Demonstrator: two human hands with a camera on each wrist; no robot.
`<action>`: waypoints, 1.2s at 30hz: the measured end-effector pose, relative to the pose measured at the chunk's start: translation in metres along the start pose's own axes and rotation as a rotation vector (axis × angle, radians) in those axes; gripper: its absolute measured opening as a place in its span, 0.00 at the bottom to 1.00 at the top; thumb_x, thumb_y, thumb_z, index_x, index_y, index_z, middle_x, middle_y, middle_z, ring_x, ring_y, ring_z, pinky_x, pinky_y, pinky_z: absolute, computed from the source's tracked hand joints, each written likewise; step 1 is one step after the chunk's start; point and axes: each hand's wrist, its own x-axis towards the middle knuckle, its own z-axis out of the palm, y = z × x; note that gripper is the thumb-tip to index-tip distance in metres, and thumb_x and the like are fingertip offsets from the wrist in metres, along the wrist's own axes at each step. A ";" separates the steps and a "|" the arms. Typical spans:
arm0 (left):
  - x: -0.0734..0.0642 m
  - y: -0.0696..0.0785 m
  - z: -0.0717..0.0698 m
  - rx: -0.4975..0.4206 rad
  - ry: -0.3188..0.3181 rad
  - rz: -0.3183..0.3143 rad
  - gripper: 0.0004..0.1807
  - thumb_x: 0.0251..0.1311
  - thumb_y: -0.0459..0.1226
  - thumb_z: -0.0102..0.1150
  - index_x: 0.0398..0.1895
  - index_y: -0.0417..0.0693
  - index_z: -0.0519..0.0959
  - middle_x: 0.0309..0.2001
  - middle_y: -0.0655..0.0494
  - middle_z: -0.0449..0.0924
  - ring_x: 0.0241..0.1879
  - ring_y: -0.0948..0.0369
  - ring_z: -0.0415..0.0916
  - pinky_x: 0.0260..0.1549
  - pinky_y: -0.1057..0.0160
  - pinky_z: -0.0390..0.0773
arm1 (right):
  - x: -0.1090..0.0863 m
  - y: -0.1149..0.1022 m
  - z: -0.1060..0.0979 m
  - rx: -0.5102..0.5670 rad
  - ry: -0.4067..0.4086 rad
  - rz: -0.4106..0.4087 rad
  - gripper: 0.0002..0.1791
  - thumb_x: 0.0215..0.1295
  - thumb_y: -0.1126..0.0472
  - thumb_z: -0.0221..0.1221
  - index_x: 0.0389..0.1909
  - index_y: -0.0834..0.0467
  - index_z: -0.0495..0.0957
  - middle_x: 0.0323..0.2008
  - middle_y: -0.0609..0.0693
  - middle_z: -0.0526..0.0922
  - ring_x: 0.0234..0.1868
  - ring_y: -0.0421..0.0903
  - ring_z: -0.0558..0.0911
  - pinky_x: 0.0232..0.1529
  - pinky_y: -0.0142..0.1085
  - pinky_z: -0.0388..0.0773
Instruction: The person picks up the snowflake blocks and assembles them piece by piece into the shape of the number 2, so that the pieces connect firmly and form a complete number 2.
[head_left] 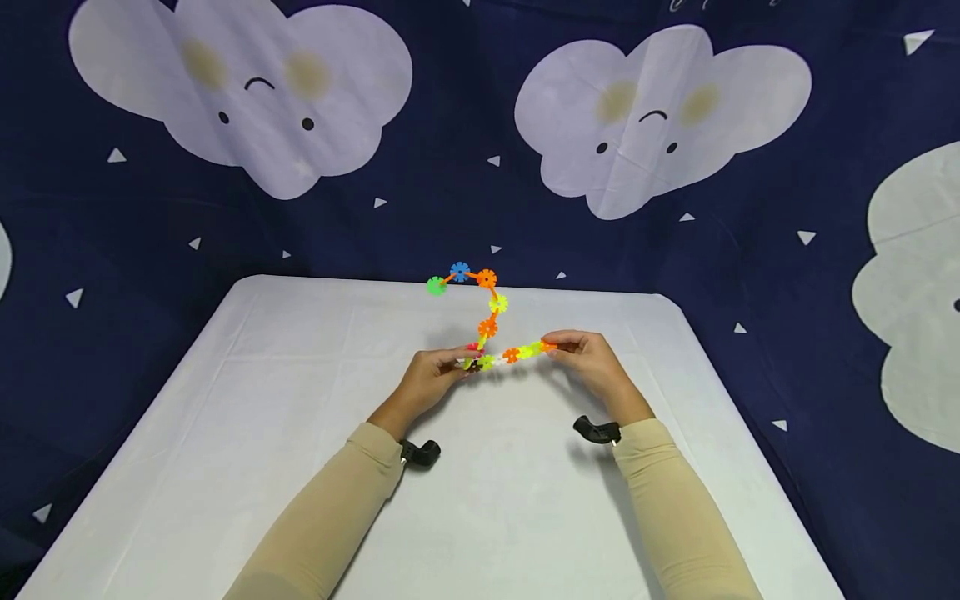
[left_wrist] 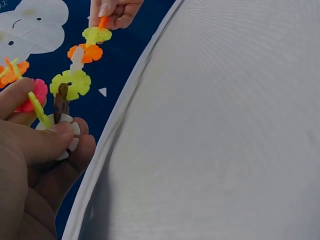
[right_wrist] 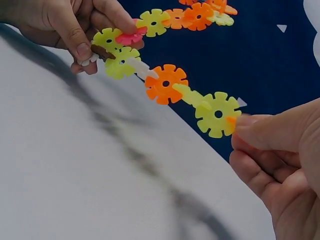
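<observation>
A chain of interlocking plastic snowflake discs (head_left: 487, 328) hangs between both hands above the white table, in orange, yellow, green, blue, pink, white and brown. My left hand (head_left: 427, 379) pinches it near its middle, at a white disc (left_wrist: 75, 129) beside a brown disc (left_wrist: 61, 102) and a pink one (left_wrist: 39, 95). From there one arm of the chain curves up and back to a blue disc (head_left: 460, 271) and a green end disc (head_left: 437, 286). The other arm runs right to an orange end disc (right_wrist: 232, 121), which my right hand (right_wrist: 280, 155) pinches between thumb and fingers.
The table (head_left: 480, 500) has a white cover and casts back the shadows of arms and chain. Behind it hangs a dark blue cloth (head_left: 450, 167) printed with clouds and small triangles. A black wrist mount (head_left: 422, 454) sits on the left wrist, another mount (head_left: 596, 430) on the right.
</observation>
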 end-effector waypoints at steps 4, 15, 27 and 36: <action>0.000 0.000 0.000 0.015 -0.011 0.006 0.21 0.60 0.21 0.72 0.54 0.48 0.90 0.58 0.54 0.85 0.48 0.60 0.85 0.45 0.63 0.86 | -0.001 0.003 0.002 0.012 -0.007 -0.001 0.15 0.67 0.75 0.67 0.53 0.73 0.84 0.53 0.63 0.86 0.48 0.45 0.85 0.47 0.30 0.83; 0.000 0.000 -0.001 0.036 -0.025 0.019 0.21 0.60 0.20 0.71 0.54 0.45 0.90 0.58 0.54 0.85 0.57 0.58 0.82 0.52 0.63 0.84 | -0.002 0.009 0.005 0.035 -0.020 0.033 0.15 0.67 0.78 0.66 0.54 0.76 0.83 0.53 0.67 0.85 0.46 0.45 0.85 0.45 0.29 0.83; -0.001 0.001 -0.003 0.105 -0.027 0.030 0.22 0.58 0.20 0.72 0.55 0.44 0.89 0.58 0.51 0.84 0.57 0.56 0.83 0.51 0.62 0.84 | -0.006 0.010 0.010 0.065 0.003 0.084 0.15 0.67 0.79 0.65 0.54 0.76 0.82 0.52 0.65 0.86 0.45 0.44 0.86 0.45 0.29 0.84; -0.001 0.001 -0.005 0.124 -0.036 0.021 0.24 0.57 0.19 0.72 0.56 0.46 0.89 0.58 0.51 0.84 0.55 0.55 0.84 0.47 0.62 0.86 | -0.014 0.014 0.015 0.070 0.020 0.122 0.14 0.67 0.76 0.67 0.53 0.74 0.84 0.46 0.57 0.89 0.41 0.43 0.86 0.45 0.34 0.85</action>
